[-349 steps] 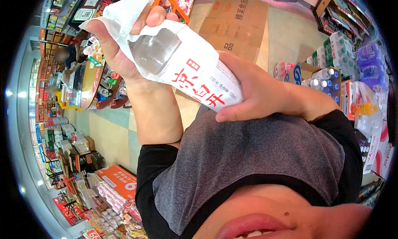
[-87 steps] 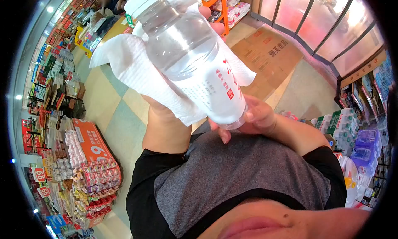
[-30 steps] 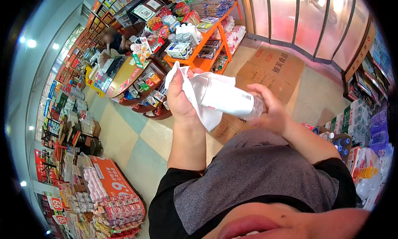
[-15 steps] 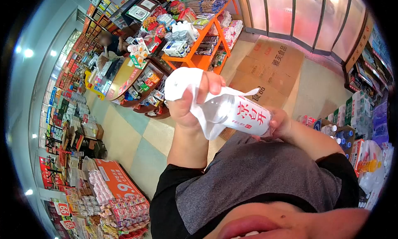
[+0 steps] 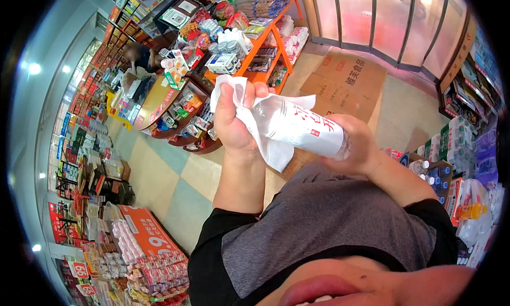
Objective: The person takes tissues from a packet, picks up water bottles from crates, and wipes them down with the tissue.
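A clear plastic water bottle [image 5: 305, 126] with a white label and red characters lies tilted between my hands in front of my chest. My right hand [image 5: 353, 144] is wrapped round its base end. My left hand [image 5: 236, 117] grips a white tissue [image 5: 273, 151] at the neck end of the bottle. The tissue drapes over that end, and one part sticks out behind the label. The cap is hidden under the tissue and fingers.
Flattened cardboard [image 5: 345, 85] lies on the tiled floor before the glass doors [image 5: 393, 24]. An orange shelf rack [image 5: 265, 45] and a counter [image 5: 159, 101] stand ahead. Someone [image 5: 141, 56] sits behind the counter. Packed bottles [image 5: 459, 138] are at right, a snack display [image 5: 151, 229] at lower left.
The bottle has turned about its length, so the label's characters face differently. My right hand now covers more of the base end. The tissue has shifted and hangs in a new shape.
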`<state>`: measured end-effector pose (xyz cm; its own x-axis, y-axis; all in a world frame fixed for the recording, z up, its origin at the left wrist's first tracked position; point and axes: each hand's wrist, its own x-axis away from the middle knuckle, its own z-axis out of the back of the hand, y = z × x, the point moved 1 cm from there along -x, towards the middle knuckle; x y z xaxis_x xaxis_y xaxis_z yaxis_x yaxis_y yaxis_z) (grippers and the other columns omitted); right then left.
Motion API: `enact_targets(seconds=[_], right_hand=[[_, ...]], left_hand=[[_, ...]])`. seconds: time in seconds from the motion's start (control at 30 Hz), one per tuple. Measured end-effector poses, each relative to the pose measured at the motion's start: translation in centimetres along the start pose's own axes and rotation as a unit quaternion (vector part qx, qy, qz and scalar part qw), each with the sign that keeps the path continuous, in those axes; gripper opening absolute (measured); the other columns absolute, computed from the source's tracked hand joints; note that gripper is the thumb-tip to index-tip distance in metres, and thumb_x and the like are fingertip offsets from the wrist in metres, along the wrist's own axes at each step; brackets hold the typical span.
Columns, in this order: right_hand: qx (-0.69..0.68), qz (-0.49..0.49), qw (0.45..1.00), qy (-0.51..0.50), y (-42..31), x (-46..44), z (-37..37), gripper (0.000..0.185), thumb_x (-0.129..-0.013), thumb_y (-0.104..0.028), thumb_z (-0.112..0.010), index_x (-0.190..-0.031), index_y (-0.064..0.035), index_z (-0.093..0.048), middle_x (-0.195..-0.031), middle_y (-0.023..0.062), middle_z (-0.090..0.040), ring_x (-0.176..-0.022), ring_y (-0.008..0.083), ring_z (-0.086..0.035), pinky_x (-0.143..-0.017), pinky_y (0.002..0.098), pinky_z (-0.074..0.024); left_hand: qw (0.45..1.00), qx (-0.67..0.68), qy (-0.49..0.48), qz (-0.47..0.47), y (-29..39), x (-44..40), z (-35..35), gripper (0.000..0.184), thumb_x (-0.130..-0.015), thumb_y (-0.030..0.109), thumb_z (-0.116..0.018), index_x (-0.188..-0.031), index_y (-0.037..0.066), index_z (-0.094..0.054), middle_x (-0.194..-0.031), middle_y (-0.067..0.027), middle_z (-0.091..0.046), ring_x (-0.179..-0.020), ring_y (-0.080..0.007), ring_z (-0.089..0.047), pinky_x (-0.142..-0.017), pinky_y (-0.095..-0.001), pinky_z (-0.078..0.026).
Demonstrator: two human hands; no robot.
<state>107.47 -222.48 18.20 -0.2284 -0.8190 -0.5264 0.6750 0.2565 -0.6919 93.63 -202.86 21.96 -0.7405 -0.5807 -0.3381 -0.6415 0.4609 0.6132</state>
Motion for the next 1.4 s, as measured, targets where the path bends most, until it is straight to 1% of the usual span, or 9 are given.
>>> enact_targets(seconds=[0.13, 0.27, 0.5, 0.7, 0.97, 1.03, 1.1, 1.33, 1.4], right_hand=[[-0.333, -0.106, 0.934, -0.076, 3.5, 1.9, -1.9, 0.062, -0.060, -0.012, -0.085, -0.116, 0.0021, -0.061, -0.100, 0.0109, -0.067, -0.096, 0.0253, -0.065, -0.087, 0.0357, -0.0511], [-0.662, -0.289, 0.665, -0.192, 5.0, 3.6, -4.3, 0.072, -0.065, -0.030, -0.081, -0.124, 0.0037, -0.055, -0.095, 0.0125, -0.066, -0.078, 0.0215, -0.064, -0.059, 0.0315, -0.0519], [-0.727, -0.273, 0.577, -0.253, 4.4, 4.1, -6.2, 0.082, -0.071, -0.055, -0.067, -0.131, -0.0012, -0.048, -0.098, 0.0176, -0.064, -0.069, 0.0237, -0.062, -0.040, 0.0247, -0.0412], [-0.831, -0.236, 0.452, -0.223, 3.7, 2.9, -5.0, 0.077, -0.076, -0.050, -0.067, -0.134, -0.0042, -0.046, -0.099, 0.0182, -0.064, -0.072, 0.0237, -0.063, -0.039, 0.0232, -0.0443], [-0.663, -0.250, 0.688, -0.158, 5.0, 4.5, -3.9, 0.076, -0.079, -0.051, -0.069, -0.133, -0.0033, -0.045, -0.092, 0.0160, -0.064, -0.072, 0.0214, -0.064, -0.055, 0.0313, -0.0530], [-0.376, -0.217, 0.896, -0.097, 6.0, 3.7, -2.1, 0.076, -0.079, -0.054, -0.070, -0.131, -0.0028, -0.046, -0.087, 0.0126, -0.063, -0.073, 0.0187, -0.063, -0.062, 0.0315, -0.0520], [-0.135, -0.215, 0.967, -0.022, 6.2, 3.1, 0.7, 0.065, -0.083, -0.043, -0.071, -0.128, -0.0045, -0.046, -0.088, 0.0051, -0.056, -0.073, 0.0120, -0.057, -0.064, 0.0275, -0.0485], [0.058, -0.096, 0.983, 0.146, -0.8, 0.9, 7.6, 0.037, -0.078, -0.026, -0.080, -0.101, -0.0059, -0.059, -0.078, -0.0032, -0.054, -0.068, 0.0058, -0.048, -0.060, 0.0247, -0.0411], [0.076, -0.089, 0.976, 0.181, -0.8, 1.4, 8.3, 0.029, -0.078, -0.024, -0.081, -0.091, -0.0053, -0.063, -0.075, -0.0028, -0.057, -0.068, 0.0066, -0.051, -0.061, 0.0250, -0.0423]], left_hand=[[0.997, -0.008, -0.066, 0.026, 0.5, 0.6, -2.5, 0.049, -0.094, 0.051, -0.050, -0.065, 0.012, -0.049, -0.071, -0.0069, -0.055, -0.081, -0.0229, -0.057, -0.089, -0.0405, -0.043], [0.967, 0.040, -0.251, -0.036, 0.3, -0.2, -2.1, 0.049, -0.091, 0.052, -0.055, -0.060, 0.014, -0.051, -0.060, 0.0012, -0.053, -0.077, -0.0184, -0.058, -0.087, -0.0368, -0.044], [0.904, 0.142, -0.402, -0.043, 0.1, -1.8, -2.0, 0.043, -0.090, 0.056, -0.059, -0.069, 0.017, -0.057, -0.050, 0.0092, -0.044, -0.069, -0.0122, -0.059, -0.079, -0.0344, -0.045], [0.932, 0.245, -0.257, 0.066, -3.0, -3.0, -1.8, 0.041, -0.096, 0.048, -0.049, -0.102, 0.009, -0.063, -0.092, -0.0031, -0.058, -0.105, -0.0219, -0.057, -0.100, -0.0433, -0.047], [0.988, -0.089, -0.066, 0.112, -8.5, 1.2, -3.2, 0.075, -0.072, 0.047, -0.080, -0.122, 0.000, -0.050, -0.098, -0.0135, -0.062, -0.091, -0.0274, -0.065, -0.078, -0.0414, -0.056], [0.980, -0.163, -0.098, 0.060, -7.6, 0.4, -2.9, 0.049, -0.073, 0.009, -0.076, -0.116, 0.001, -0.054, -0.097, -0.0130, -0.064, -0.089, -0.0230, -0.066, -0.077, -0.0363, -0.056], [0.927, -0.354, -0.124, 0.013, -6.7, -1.0, -2.5, 0.053, -0.067, 0.009, -0.081, -0.112, 0.000, -0.056, -0.097, -0.0091, -0.064, -0.086, -0.0189, -0.064, -0.078, -0.0332, -0.053], [0.680, -0.678, -0.253, -0.115, -10.4, -1.1, -4.9, 0.063, -0.062, 0.028, -0.086, -0.114, 0.004, -0.060, -0.099, -0.0125, -0.068, -0.089, -0.0251, -0.068, -0.078, -0.0352, -0.053], [0.684, -0.677, -0.259, -0.076, -11.1, -0.8, -6.8, 0.063, -0.061, 0.030, -0.085, -0.114, 0.005, -0.061, -0.101, -0.0132, -0.068, -0.091, -0.0269, -0.068, -0.078, -0.0363, -0.053]])
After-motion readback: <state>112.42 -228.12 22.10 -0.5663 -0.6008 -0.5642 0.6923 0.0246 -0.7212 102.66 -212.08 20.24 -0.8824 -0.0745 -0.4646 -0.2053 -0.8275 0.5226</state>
